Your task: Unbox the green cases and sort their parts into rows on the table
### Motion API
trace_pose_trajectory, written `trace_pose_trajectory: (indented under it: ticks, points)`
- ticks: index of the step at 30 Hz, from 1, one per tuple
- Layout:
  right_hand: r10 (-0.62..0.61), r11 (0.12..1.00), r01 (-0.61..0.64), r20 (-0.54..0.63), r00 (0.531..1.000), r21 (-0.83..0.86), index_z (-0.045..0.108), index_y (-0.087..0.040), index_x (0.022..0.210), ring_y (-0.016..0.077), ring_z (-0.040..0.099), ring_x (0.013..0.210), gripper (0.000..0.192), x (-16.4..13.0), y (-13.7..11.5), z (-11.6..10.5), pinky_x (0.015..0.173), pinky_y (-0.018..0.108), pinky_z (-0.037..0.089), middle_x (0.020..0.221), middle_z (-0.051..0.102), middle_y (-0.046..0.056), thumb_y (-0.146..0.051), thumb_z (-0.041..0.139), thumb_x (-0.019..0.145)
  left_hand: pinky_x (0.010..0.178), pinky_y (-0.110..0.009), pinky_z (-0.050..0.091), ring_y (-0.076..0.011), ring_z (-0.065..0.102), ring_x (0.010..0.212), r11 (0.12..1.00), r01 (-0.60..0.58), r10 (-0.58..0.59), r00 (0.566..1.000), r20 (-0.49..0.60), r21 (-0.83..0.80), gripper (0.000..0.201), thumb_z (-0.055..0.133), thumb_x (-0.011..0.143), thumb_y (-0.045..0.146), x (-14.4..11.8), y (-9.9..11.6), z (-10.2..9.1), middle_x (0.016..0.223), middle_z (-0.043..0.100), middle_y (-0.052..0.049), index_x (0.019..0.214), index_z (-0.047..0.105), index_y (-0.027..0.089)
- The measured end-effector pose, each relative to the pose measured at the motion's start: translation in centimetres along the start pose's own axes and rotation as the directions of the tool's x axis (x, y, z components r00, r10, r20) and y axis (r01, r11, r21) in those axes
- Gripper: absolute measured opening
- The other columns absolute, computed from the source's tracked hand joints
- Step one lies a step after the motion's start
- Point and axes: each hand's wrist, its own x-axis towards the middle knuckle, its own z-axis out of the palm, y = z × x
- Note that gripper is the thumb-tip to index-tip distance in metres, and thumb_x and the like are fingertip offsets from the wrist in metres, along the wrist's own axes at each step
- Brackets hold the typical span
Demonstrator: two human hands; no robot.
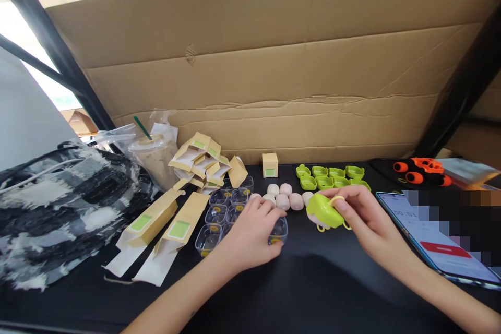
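Right hand (366,214) is pinching a lime green cap (324,211) over a pinkish ball; left hand (250,232) is curled around a clear cup (278,230) just beside it. Looks light, stiff plastic, a bit slippery, so grip the rim. Black surface (313,282), cardboard wall (274,62) behind, phone (438,242) right of the right hand.

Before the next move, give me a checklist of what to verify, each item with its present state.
1. Right hand has a grip on the green case: ok.
2. Left hand rests on a clear cup: ok.
3. Pink balls lie loose within reach: ok.
4. Spare green cases stand in rows behind: ok.
5. Ball fully seated inside the held case: cannot tell.
6. Phone lies beside the right forearm, apart from the parts: ok.
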Motion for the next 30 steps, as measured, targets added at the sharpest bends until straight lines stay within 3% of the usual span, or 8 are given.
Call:
trace_pose_trajectory:
  ticks: [13,16,18,20,22,25,27,30]
  points:
    - [0.106,0.994,-0.103,0.133,0.985,-0.033,0.051,-0.026,0.096,0.0174,0.057,0.093,0.015,-1.0,0.9,0.8,0.079,0.030,0.047,0.099,0.058,0.002,-0.040,0.043,0.095,0.097,-0.047,0.039,-0.0318,0.046,0.110,0.979,0.112,-0.115,0.993,0.010,0.173,0.055,0.058,0.062,0.012,-0.7,-1.5,-1.7,0.113,0.056,-0.014,0.116,0.053,0.010]
    - [0.099,0.995,-0.103,0.148,0.984,0.017,0.050,-0.028,0.097,0.0161,0.056,0.095,0.011,-1.2,1.0,1.0,0.083,0.029,0.046,0.102,0.058,0.001,-0.037,0.044,0.095,0.103,-0.051,0.032,-0.0335,0.038,0.122,0.998,0.067,-0.065,0.987,-0.146,0.010,0.069,0.067,0.062,0.022,-0.5,-0.8,-1.7,0.127,0.049,-0.014,0.127,0.044,0.016]
    - [0.093,0.992,-0.104,0.142,0.986,0.071,0.049,-0.028,0.095,0.0155,0.057,0.096,0.010,-1.3,1.0,1.2,0.084,0.029,0.045,0.106,0.059,0.001,-0.036,0.044,0.095,0.097,-0.047,0.038,-0.0282,0.047,0.113,0.964,0.051,-0.116,0.964,-0.241,-0.261,0.052,0.063,0.073,0.030,-0.4,0.3,-1.2,0.119,0.053,-0.011,0.121,0.046,0.020]
    - [0.080,0.983,-0.101,0.139,0.987,0.153,0.049,-0.028,0.094,0.0155,0.058,0.097,0.009,-1.4,0.9,1.4,0.084,0.029,0.046,0.109,0.060,0.002,-0.036,0.045,0.095,0.074,-0.035,0.048,-0.0187,0.058,0.081,0.743,0.088,-0.249,0.956,-0.153,-0.663,0.034,0.048,0.085,0.041,-0.3,1.8,0.0,0.095,0.059,-0.006,0.111,0.046,0.020]
    - [0.071,0.966,-0.109,0.163,0.984,0.235,0.049,-0.028,0.092,0.0161,0.060,0.097,0.010,-1.7,0.9,1.7,0.084,0.030,0.048,0.109,0.062,0.002,-0.036,0.045,0.095,0.052,-0.026,0.044,-0.0131,0.055,0.056,0.288,0.226,-0.255,0.955,0.153,-0.930,0.044,0.036,0.086,0.057,-0.3,3.0,1.5,0.078,0.058,-0.003,0.104,0.046,0.018]
    - [0.094,0.941,-0.160,0.223,0.970,0.299,0.048,-0.027,0.092,0.0174,0.064,0.095,0.011,-1.9,1.0,2.0,0.081,0.033,0.051,0.108,0.065,0.004,-0.036,0.043,0.096,0.050,-0.023,0.044,-0.0118,0.057,0.054,-0.220,0.467,0.034,0.881,0.471,-0.856,0.066,0.030,0.081,0.071,-0.3,4.1,3.5,0.077,0.061,-0.008,0.088,0.055,0.010]
    - [0.098,0.953,-0.159,0.233,0.968,0.259,0.049,-0.027,0.092,0.0190,0.062,0.101,0.012,-2.0,1.2,2.0,0.085,0.035,0.051,0.112,0.064,0.005,-0.035,0.042,0.096,0.056,-0.023,0.046,-0.0118,0.061,0.058,-0.355,0.504,0.136,0.861,0.490,-0.787,0.068,0.033,0.081,0.070,-0.4,4.2,3.9,0.075,0.062,-0.010,0.079,0.059,0.007]
    - [0.000,0.999,-0.008,0.175,0.985,0.046,0.053,-0.027,0.100,0.0224,0.051,0.119,0.010,-1.7,1.4,1.4,0.098,0.040,0.043,0.122,0.058,0.006,-0.032,0.047,0.093,0.061,-0.023,0.048,-0.0128,0.064,0.061,-0.447,0.356,0.003,0.918,0.397,-0.821,0.049,0.050,0.083,0.058,-0.6,3.9,3.5,0.071,0.064,-0.007,0.084,0.056,0.009]
